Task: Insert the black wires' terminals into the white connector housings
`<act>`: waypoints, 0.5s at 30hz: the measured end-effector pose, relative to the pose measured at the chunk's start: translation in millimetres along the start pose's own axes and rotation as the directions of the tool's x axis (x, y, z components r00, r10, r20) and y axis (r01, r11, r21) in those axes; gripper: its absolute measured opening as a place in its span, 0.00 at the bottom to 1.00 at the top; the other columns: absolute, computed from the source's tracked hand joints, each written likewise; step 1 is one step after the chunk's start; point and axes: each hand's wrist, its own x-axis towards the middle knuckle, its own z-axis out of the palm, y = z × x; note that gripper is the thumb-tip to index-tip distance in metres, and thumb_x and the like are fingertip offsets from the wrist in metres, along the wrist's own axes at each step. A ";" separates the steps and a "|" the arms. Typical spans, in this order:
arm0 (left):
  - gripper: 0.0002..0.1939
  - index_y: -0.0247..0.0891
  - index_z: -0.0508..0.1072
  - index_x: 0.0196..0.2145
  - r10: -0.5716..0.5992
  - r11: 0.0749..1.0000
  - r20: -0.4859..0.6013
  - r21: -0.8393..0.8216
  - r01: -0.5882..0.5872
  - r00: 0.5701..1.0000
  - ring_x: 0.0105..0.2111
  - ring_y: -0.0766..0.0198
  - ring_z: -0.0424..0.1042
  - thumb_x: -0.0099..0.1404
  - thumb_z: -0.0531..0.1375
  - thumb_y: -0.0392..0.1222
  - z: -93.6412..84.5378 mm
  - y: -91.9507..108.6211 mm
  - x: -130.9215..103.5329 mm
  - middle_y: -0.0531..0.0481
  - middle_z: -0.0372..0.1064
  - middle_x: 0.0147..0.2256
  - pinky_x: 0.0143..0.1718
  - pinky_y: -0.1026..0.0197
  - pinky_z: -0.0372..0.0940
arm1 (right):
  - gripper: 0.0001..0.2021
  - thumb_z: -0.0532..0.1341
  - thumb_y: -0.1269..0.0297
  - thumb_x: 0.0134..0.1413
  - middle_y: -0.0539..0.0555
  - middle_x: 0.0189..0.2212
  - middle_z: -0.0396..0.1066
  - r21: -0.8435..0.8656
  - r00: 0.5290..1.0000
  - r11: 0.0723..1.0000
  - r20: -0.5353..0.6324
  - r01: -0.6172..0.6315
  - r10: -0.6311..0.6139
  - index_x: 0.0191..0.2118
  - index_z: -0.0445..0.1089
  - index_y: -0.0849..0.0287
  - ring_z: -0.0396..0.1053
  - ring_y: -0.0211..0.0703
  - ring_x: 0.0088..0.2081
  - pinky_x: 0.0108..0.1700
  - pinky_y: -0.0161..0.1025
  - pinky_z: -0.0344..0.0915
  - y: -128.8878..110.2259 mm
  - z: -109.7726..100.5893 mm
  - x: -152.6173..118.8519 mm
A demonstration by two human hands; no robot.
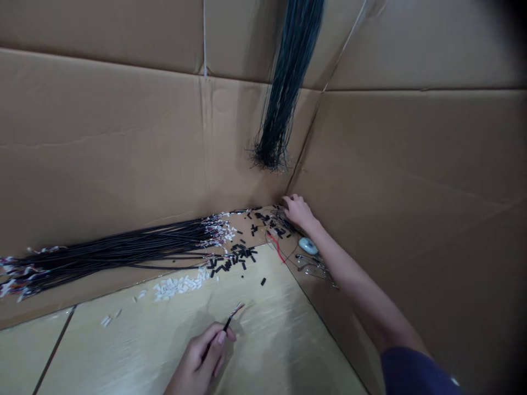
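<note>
My left hand (206, 354) pinches a black cable (228, 322) near its end, over the front of the work surface. Thin stripped wires, one of them reddish, stick out of the cable's tip. Stretched far out, my right hand (299, 212) is at the back corner, by dark pieces lying there. Its fingertips are partly hidden, and I cannot make out whether they grip anything. Short black sleeves (242, 252) lie scattered between the hands, with a heap of small white tubes (181, 285) to their left. A single black sleeve (263, 282) sits apart, ahead of my left hand.
A long bundle of black cables (135, 244) lies along the back cardboard wall (123, 148). Dark green wires (284, 93) hang down above the corner. Beside my right forearm are a pale blue oval object (308, 246) and several metal tools (315, 269). A red wire (276, 247) lies nearby.
</note>
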 end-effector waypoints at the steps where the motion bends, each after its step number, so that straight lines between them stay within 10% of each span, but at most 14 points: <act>1: 0.31 0.35 0.70 0.40 0.005 1.000 0.004 0.001 -0.006 1.000 0.21 0.68 0.49 0.65 0.48 0.69 0.0 0.4 0.2 0.58 0.47 0.21 0.22 0.65 0.44 | 0.21 0.59 0.60 0.64 0.60 0.60 0.60 0.001 1.000 1.000 -0.029 -0.004 0.004 0.60 0.62 0.58 0.64 0.55 0.56 0.55 0.58 0.64 -3.3 2.1 -12.3; 6: 0.31 0.35 0.70 0.40 0.027 1.000 0.016 -0.001 -0.027 1.000 0.22 0.68 0.49 0.65 0.49 0.68 0.3 1.5 0.7 0.58 0.47 0.23 0.23 0.65 0.44 | 0.19 0.60 0.60 0.63 0.59 0.57 0.64 0.034 0.999 0.999 0.050 -0.013 0.012 0.57 0.64 0.58 0.66 0.53 0.54 0.54 0.56 0.66 -2.5 14.6 -58.0; 15: 0.29 0.35 0.69 0.40 0.083 0.997 0.018 -0.007 -0.082 0.996 0.23 0.68 0.49 0.68 0.47 0.66 1.1 -0.1 1.4 0.58 0.46 0.22 0.23 0.65 0.44 | 0.13 0.60 0.61 0.64 0.57 0.49 0.70 0.304 0.936 0.941 0.264 0.147 -0.231 0.51 0.68 0.61 0.72 0.46 0.45 0.46 0.47 0.71 -21.0 9.7 -23.9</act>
